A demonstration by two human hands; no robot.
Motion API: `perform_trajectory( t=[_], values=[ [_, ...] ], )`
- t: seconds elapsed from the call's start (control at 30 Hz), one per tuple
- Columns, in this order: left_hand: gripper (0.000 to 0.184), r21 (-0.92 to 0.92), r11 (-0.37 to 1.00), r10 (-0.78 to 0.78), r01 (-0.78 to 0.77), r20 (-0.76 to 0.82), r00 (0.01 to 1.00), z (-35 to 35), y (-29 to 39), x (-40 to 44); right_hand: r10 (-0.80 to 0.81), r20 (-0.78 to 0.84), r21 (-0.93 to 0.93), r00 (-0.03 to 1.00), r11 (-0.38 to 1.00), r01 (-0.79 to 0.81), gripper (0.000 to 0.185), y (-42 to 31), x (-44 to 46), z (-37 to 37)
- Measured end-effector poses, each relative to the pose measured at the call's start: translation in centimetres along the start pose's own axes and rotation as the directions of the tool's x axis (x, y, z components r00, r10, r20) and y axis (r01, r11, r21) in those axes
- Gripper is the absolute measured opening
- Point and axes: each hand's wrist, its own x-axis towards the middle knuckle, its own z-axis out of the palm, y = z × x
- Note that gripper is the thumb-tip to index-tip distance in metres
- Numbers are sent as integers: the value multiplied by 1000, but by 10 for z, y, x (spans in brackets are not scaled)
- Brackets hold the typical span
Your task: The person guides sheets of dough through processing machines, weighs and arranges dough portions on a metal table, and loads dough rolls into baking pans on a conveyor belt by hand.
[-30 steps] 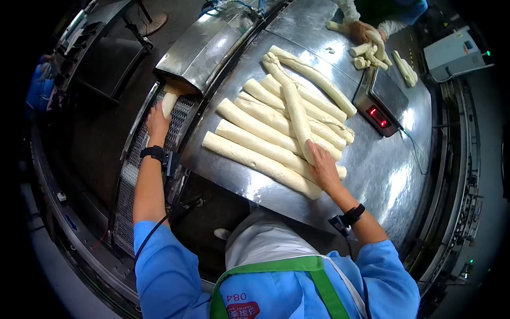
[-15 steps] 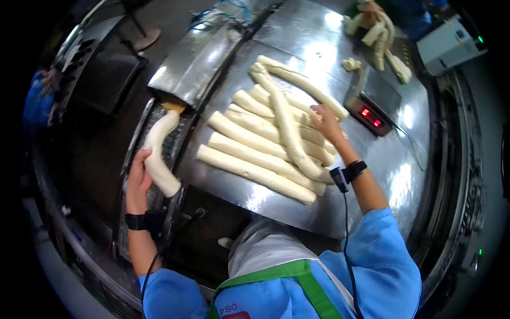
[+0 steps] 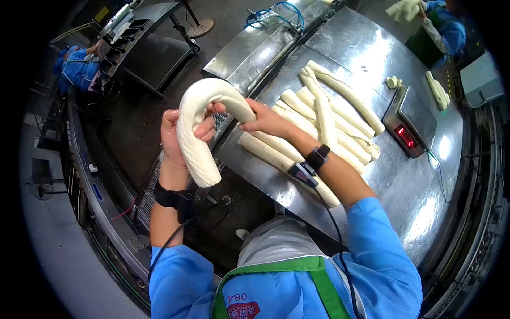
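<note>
A thick, pale dough roll (image 3: 194, 98) is bent into an arch above the conveyor. My left hand (image 3: 174, 139) grips its left side, fingers curled round from behind and showing inside the bend. At the arch's right end, my right hand (image 3: 268, 121) has its fingers closed on the tip of the same roll. Beneath and beyond my right forearm, several long dough rolls (image 3: 297, 119) lie side by side on the steel table (image 3: 234, 151), one dough roll (image 3: 325, 114) resting across them.
A scale (image 3: 406, 122) with red digits stands right of the rolls, a small dough piece (image 3: 393, 82) beside it. The mesh conveyor (image 3: 151, 183) runs along the table's left edge towards a metal housing (image 3: 255, 56). A co-worker (image 3: 446, 29) holds dough at the far right; another person (image 3: 79, 66) is far left.
My left hand has raised the dough roll off the conveyor, bending it. My right hand has moved left from the pile onto the roll's other end. The view has shifted.
</note>
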Motion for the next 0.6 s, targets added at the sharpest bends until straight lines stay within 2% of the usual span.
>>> perform_trajectory(
  t=[0.03,0.1,0.13,0.17,0.23,0.3,0.37,0.43,0.5,0.57,0.6],
  values=[
    [50,33,999,-15,13,70,997,-4,-1,0,-6,-4,-1,1000,1000,6,55,1,1,-2],
    [50,102,995,13,-16,30,999,-7,-5,-6,42,-169,-36,985,998,-49,43,3,0,-10],
    [50,170,985,42,-14,-163,986,-13,-7,-14,22,-281,-124,960,991,-59,34,-2,-8,-13],
    [50,240,971,91,-12,-320,943,-19,-7,-13,-33,-322,-339,946,937,-82,36,-12,-15,-21],
    [57,190,979,-1,68,-332,943,-21,-19,-20,-89,-333,-392,939,919,-52,36,-10,-29,-33],
    [65,235,947,-154,220,-271,950,-38,-38,-29,-77,-311,-488,947,868,-90,36,-27,-44,-39],
    [67,265,901,-302,344,-188,935,-44,-58,-31,-146,-290,-572,946,819,-49,39,-25,-53,-48],
    [68,204,880,-413,429,-118,903,-42,-78,-27,-173,-270,-789,947,604,-115,42,-30,-64,-56],
    [67,102,878,-462,467,-68,884,-33,-96,-19,-185,-269,-826,945,549,-128,48,-27,-73,-62],
    [66,153,903,-398,401,-51,916,-17,-108,-6,-194,-268,-855,944,498,-141,54,-20,-84,-63],
    [62,158,909,-383,387,-56,922,-11,-111,0,-174,-313,-859,934,472,-200,60,-17,-92,-63]
  ],
)
